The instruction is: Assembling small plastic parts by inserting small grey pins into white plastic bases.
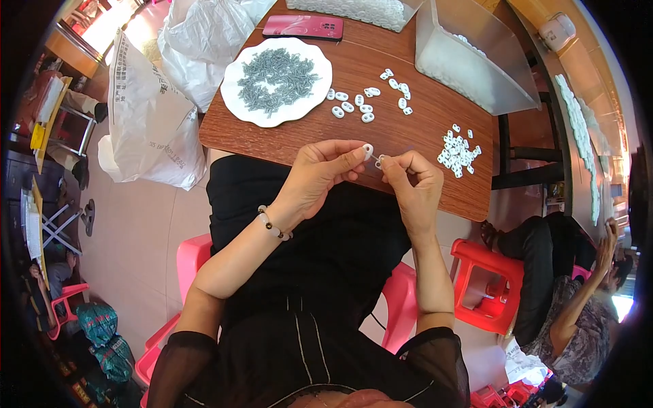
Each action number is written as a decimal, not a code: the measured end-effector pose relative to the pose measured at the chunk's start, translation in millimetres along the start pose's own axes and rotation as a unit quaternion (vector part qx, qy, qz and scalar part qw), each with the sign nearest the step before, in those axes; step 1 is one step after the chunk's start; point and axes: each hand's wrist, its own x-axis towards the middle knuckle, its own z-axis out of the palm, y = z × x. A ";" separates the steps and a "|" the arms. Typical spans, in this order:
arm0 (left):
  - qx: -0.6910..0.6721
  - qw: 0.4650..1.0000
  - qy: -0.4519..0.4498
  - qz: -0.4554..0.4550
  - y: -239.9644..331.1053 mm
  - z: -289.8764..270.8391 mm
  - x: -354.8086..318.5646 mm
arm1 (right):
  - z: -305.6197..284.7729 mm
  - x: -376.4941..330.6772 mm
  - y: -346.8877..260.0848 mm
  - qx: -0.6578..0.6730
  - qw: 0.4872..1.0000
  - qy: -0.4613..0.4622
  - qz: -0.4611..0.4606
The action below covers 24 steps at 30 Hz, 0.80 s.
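Note:
My left hand (325,168) pinches a small white oval plastic piece (368,149) at the near edge of the brown wooden table (422,129). My right hand (412,178) holds a second small white piece with a thin grey metal pin (378,160) against it. The two hands meet just above my lap. Loose white pieces (364,102) lie scattered mid-table. A tighter heap of white pieces (458,152) sits to the right. A white scalloped plate (235,102) on the left holds a mound of small grey metal pins (277,78).
A red phone (303,27) lies at the table's far edge beside a clear plastic bin (476,64) holding white pieces. Large white sacks (146,115) stand on the floor at left. Pink and red stools (486,282) surround me. A seated person (578,299) is at right.

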 end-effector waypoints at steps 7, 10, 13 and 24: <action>-0.006 1.000 0.012 -0.005 3.0 3.3 -2.1 | 0.3 -0.8 0.1 -0.005 1.000 0.000 -0.002; -0.024 1.000 0.011 -0.014 2.9 0.9 -2.1 | 0.5 -0.9 -1.9 -0.004 1.000 -0.004 0.000; -0.026 0.999 0.007 -0.020 1.7 -1.4 -1.6 | 1.0 -1.2 -2.7 -0.004 1.000 -0.003 0.001; -0.003 1.000 0.003 -0.004 1.0 -0.8 -2.1 | 1.0 -1.1 0.4 -0.009 1.000 -0.011 0.012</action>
